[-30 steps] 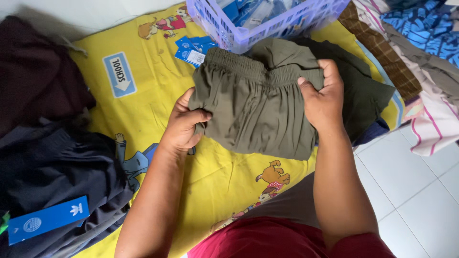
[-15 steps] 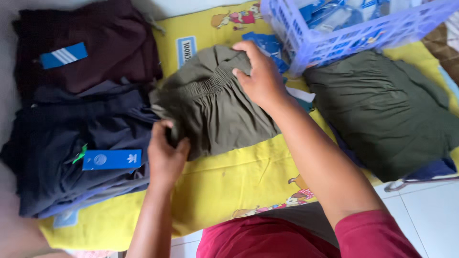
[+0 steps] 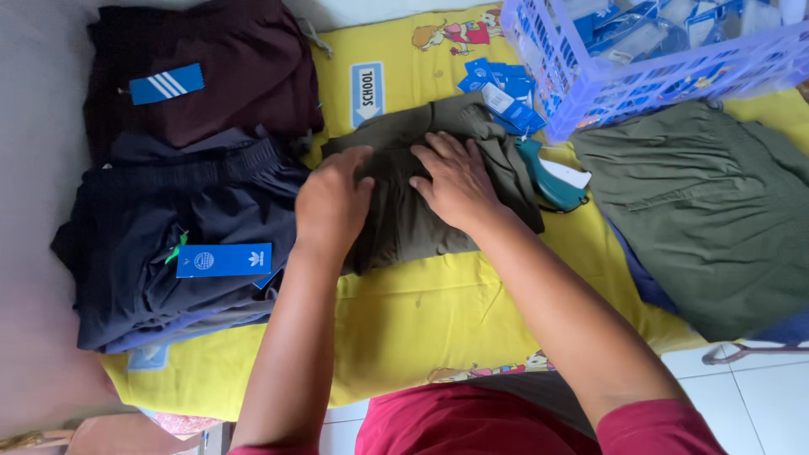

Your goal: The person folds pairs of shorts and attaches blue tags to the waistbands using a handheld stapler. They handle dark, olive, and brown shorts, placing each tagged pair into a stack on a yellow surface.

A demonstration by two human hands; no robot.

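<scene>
Head view: since a second ago the olive shorts (image 3: 421, 202) have gone from being held up between my hands to lying folded on the yellow sheet (image 3: 421, 312), at the centre of the frame. Half a second ago I had them gripped at both ends; now both palms lie flat on top. My left hand (image 3: 331, 200) presses the left half, fingers spread and released, grasping nothing. My right hand (image 3: 455, 181) rests just beside it on the upper middle, also flat and unclenched. I judge the fold is finished and the shorts are being smoothed down next to the dark pile (image 3: 177, 244), which they touch at their left edge.

The one container is the blue basket (image 3: 581, 93) at the upper right of the frame. It holds packets of blue tags (image 3: 640, 29), loosely heaped; more tags (image 3: 497, 88) lie spilled on the sheet just outside its left wall. A teal tagging gun (image 3: 552, 181) lies between the shorts and the basket. A second olive garment (image 3: 716, 211) is spread flat at the right. A maroon garment (image 3: 211, 76) sits in the upper left, behind the dark pile.
</scene>
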